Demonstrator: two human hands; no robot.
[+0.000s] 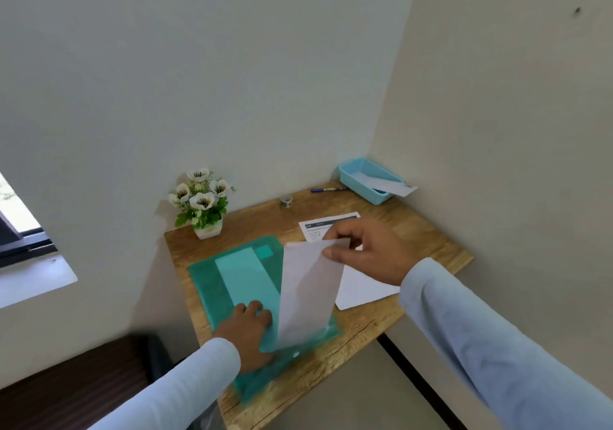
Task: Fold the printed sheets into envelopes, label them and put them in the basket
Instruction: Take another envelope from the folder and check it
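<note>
A long white folded sheet [306, 293] stands tilted over the green mat [205, 287], its lower end on the mat. My right hand [365, 253] pinches its top edge between thumb and fingers. My left hand [247, 330] lies flat, palm down, on the mat's pale green template [245, 277], just left of the sheet's lower end. A printed sheet [318, 227] lies behind my right hand, partly hidden, with a blank white sheet [361, 290] below it. The blue basket [351, 172] sits in the far right corner with a finished envelope [391, 186] sticking out over its rim.
A blue pen [328, 189] and a small roll of tape [286, 201] lie near the table's far edge. A white pot of artificial flowers [202, 200] stands at the far left corner. Walls close in behind and to the right of the wooden table [331, 360].
</note>
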